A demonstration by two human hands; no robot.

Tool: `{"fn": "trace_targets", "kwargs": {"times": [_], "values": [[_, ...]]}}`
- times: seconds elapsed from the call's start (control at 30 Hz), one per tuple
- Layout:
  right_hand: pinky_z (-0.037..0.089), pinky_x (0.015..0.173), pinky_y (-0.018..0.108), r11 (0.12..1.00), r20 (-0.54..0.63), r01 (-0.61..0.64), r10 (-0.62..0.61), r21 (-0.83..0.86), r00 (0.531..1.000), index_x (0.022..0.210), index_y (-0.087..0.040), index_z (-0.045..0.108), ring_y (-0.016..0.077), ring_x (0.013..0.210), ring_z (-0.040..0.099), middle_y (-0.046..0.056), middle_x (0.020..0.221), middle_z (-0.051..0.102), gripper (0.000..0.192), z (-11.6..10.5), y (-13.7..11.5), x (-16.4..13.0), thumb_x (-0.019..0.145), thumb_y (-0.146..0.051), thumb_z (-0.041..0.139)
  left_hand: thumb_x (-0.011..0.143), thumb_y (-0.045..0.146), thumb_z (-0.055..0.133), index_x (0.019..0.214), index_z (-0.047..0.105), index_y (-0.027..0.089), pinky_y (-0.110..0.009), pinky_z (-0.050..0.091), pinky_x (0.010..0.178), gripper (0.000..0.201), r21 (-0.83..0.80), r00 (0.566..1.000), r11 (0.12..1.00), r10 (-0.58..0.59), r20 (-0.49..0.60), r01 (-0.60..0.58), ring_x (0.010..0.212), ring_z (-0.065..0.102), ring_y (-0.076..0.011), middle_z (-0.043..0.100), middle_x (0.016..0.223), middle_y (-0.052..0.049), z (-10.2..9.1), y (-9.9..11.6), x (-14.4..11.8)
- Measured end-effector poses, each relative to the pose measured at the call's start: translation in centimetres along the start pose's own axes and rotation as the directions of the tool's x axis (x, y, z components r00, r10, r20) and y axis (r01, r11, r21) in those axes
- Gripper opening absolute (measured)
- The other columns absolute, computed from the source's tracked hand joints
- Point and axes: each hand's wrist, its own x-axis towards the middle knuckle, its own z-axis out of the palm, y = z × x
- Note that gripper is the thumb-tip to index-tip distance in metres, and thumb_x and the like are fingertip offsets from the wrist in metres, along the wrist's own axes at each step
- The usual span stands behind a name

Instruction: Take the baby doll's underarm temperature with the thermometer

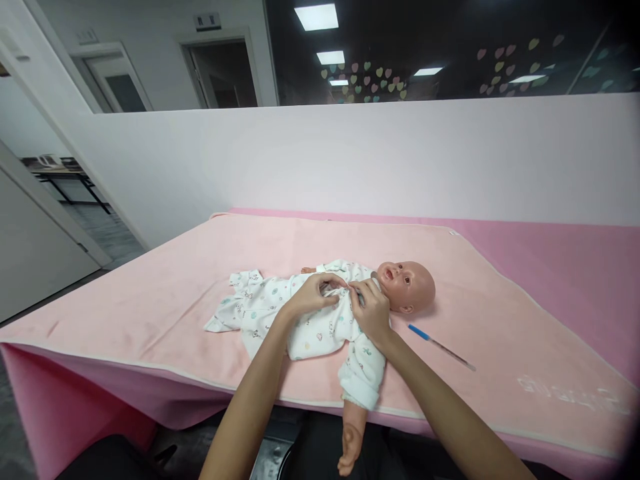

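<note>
The baby doll [350, 307] lies on its back on the pink towel [150, 300] covering the bench [575, 260], long axis left to right, head to the right. Both hands meet at its chest, equally near. Left hand [313, 297] fingers pinch the white printed romper [280, 313] front; right hand [370, 310] fingers press together on the opposite edge near the collar. One doll arm overhangs the near edge. A blue-tipped thermometer [440, 347] lies just right of the head.
</note>
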Motion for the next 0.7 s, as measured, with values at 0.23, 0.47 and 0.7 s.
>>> {"fn": "trace_targets", "kwargs": {"times": [0.23, 0.47, 0.7], "values": [[0.042, 0.066, 0.023, 1.000, -0.002, -0.001, 0.001, 0.002, 1.000, 0.087, -0.019, 0.062, 0.0127, 0.071, 0.056, 0.003, 0.078, 0.061, 0.017, -0.1, 0.0, 0.0, 0.087, -0.020, 0.045, 0.066, 0.015, 0.061, 0.111, 0.055, 0.017, -0.025, 0.044, 0.070, 0.046, -0.137, 0.980, 0.974, -0.166, 0.107, 0.179, 0.086, 0.058, -0.0171, 0.065, 0.097, -0.008, -3.0, -0.2, -1.3], [0.042, 0.064, 0.023, 0.999, -0.008, -0.015, 0.015, -0.028, 1.000, 0.087, -0.019, 0.061, 0.0130, 0.073, 0.057, 0.003, 0.078, 0.060, 0.019, -0.3, 0.1, 0.1, 0.088, -0.018, 0.042, 0.068, 0.018, 0.055, 0.083, 0.069, 0.015, -0.024, 0.043, 0.065, 0.021, -0.096, 0.952, 0.961, -0.273, -0.139, 0.261, 0.078, 0.059, -0.0169, 0.067, 0.086, -0.006, -3.9, -1.5, -2.8], [0.037, 0.054, 0.023, 0.938, 0.056, 0.261, -0.255, -0.228, 0.965, 0.105, -0.021, 0.059, 0.0117, 0.070, 0.058, 0.006, 0.099, 0.062, 0.025, 0.2, -1.2, -0.2, 0.086, -0.015, 0.042, 0.064, 0.013, 0.046, 0.075, 0.070, 0.015, -0.031, 0.043, 0.082, 0.027, -0.098, 0.979, 0.989, -0.121, -0.163, 0.106, 0.086, 0.059, -0.0196, 0.068, 0.084, -0.005, -2.9, -1.6, -2.9]]}}
